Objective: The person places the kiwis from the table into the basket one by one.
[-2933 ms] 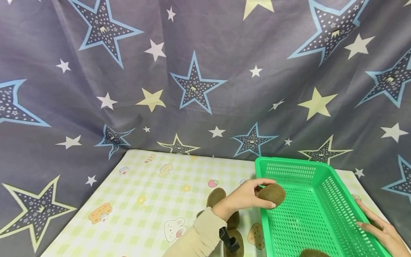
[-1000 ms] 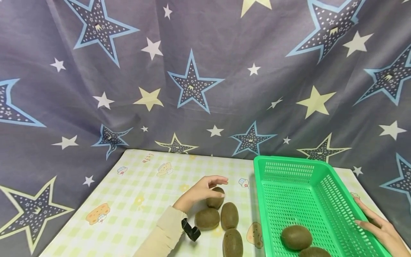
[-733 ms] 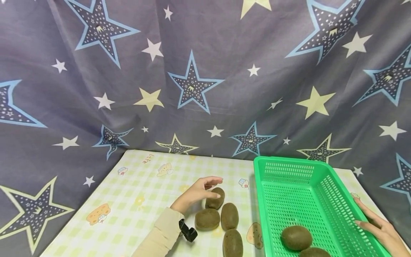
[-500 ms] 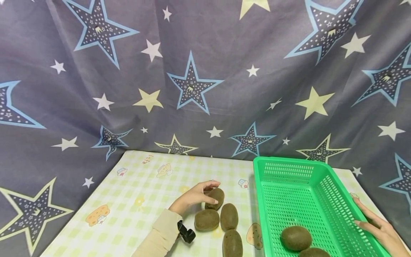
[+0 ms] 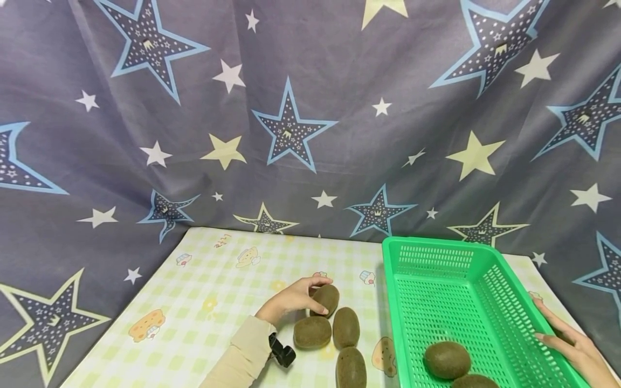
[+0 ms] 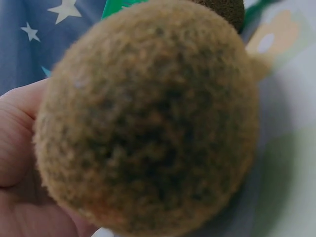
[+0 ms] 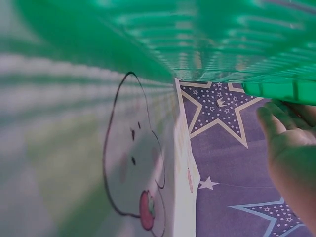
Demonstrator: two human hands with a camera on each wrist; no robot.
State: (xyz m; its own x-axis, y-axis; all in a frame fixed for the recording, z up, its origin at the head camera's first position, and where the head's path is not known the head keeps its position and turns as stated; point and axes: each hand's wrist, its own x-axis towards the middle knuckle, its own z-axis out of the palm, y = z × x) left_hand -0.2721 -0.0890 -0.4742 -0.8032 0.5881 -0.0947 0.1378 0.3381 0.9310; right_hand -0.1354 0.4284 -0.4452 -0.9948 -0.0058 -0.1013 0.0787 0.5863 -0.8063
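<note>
My left hand [image 5: 293, 296] grips a brown fuzzy kiwi [image 5: 327, 299] on the tablecloth, thumb on its near side and fingers over its far side. Just nearer lies another kiwi [image 5: 312, 332], with two more, an upper kiwi [image 5: 346, 327] and a lower kiwi [image 5: 351, 368], to the right. A large close kiwi [image 6: 148, 123] fills the left wrist view and hides most of the left hand [image 6: 19, 148]. On the right, my right hand [image 5: 572, 345] holds the right rim of a green plastic basket [image 5: 395, 323], thumb over the rim.
Inside the basket sit one kiwi [image 5: 447, 359] and a second kiwi [image 5: 475, 381], cut by the frame's bottom edge. A checked tablecloth [image 5: 233, 312] with cartoon prints covers the table. Behind it hangs a grey star-patterned curtain [image 5: 204, 118].
A kiwi the left hand carried over the basket's left rim now lies inside. The left hand has gone back left and closed round another kiwi. The right hand stays at the rim.
</note>
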